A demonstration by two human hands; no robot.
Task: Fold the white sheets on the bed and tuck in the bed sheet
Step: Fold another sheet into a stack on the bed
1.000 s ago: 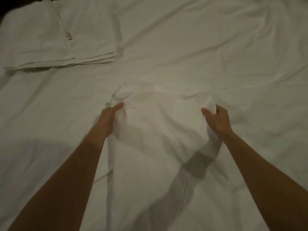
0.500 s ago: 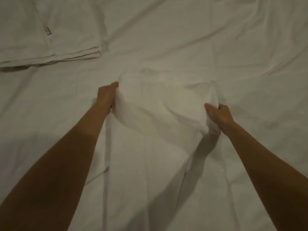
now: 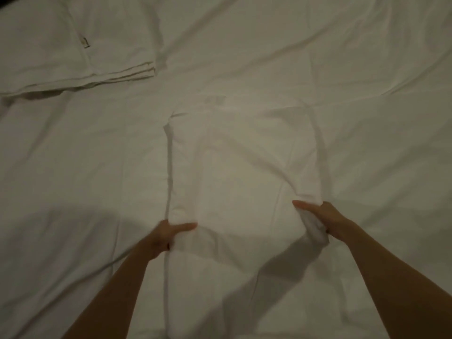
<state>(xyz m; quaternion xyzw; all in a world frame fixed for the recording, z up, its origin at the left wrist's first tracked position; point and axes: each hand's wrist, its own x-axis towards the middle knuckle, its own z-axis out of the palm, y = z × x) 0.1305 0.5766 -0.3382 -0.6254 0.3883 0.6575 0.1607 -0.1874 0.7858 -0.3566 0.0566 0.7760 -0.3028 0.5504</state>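
Both hands have drawn back toward the near edge of the bed since a second ago, when they gripped the bunched far part of the sheet (image 3: 244, 172) further out. The sheet now lies as a long strip in the middle of the bed, its far end laid flat and its left edge fairly straight. The left hand (image 3: 166, 237) pinches the near-left corner of the folded part, thumb on top. The right hand (image 3: 322, 221) grips a bunched wad at the near-right edge, fingers curled round it. That right side looks rumpled and not squared. A folded stack (image 3: 80, 52) sits at the far left on the bed sheet (image 3: 379, 118), well apart. The change suggests one fold has been laid down; another fold and the tucking seem left.
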